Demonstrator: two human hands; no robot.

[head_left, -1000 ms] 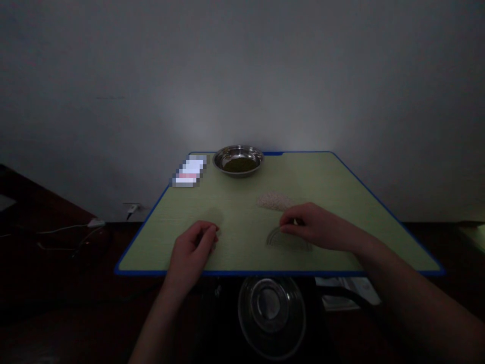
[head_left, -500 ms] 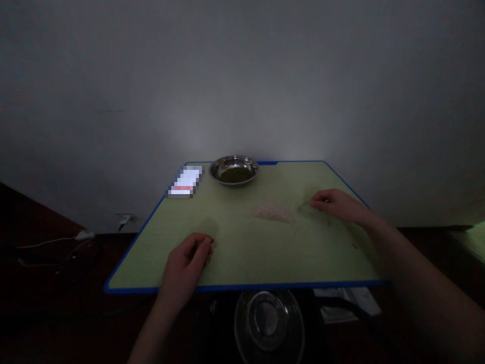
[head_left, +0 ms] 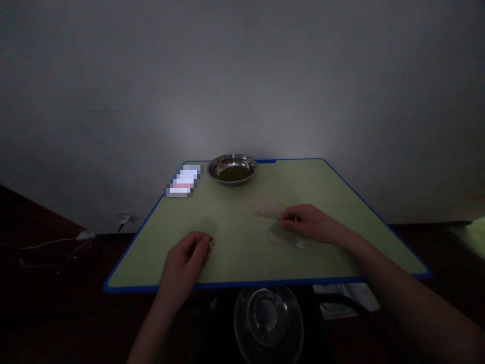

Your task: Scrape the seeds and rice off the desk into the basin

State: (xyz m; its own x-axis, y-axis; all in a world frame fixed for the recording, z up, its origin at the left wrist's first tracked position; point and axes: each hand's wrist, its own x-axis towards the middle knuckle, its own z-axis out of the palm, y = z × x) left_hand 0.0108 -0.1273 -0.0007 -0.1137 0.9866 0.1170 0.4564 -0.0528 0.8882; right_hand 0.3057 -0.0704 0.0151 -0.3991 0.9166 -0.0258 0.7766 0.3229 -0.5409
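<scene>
My right hand (head_left: 308, 222) is closed in a pinch on a thin clear plastic piece (head_left: 286, 235), held low over the table; its exact kind is hard to make out. Just left of those fingers lies a small heap of pale, rice-like grains (head_left: 265, 208). A few more pale specks show around the lower edge of the clear piece. My left hand (head_left: 187, 257) rests near the table's front left with fingers curled and thumb against them; nothing shows in it. Toward the back, a shiny metal bowl (head_left: 212, 174) holds small green grains (head_left: 235, 174).
The pale green table (head_left: 235, 258) has a blue edge. At its back left lies a bright, pixelated flat object (head_left: 184, 180). Below the front edge are round metal bowls or pans (head_left: 267, 318). A wall stands behind; a plug and cables (head_left: 125, 220) are at left.
My right hand has moved left and toward me with the clear plastic piece, up to the right end of the grain heap. My left hand stays nearly still.
</scene>
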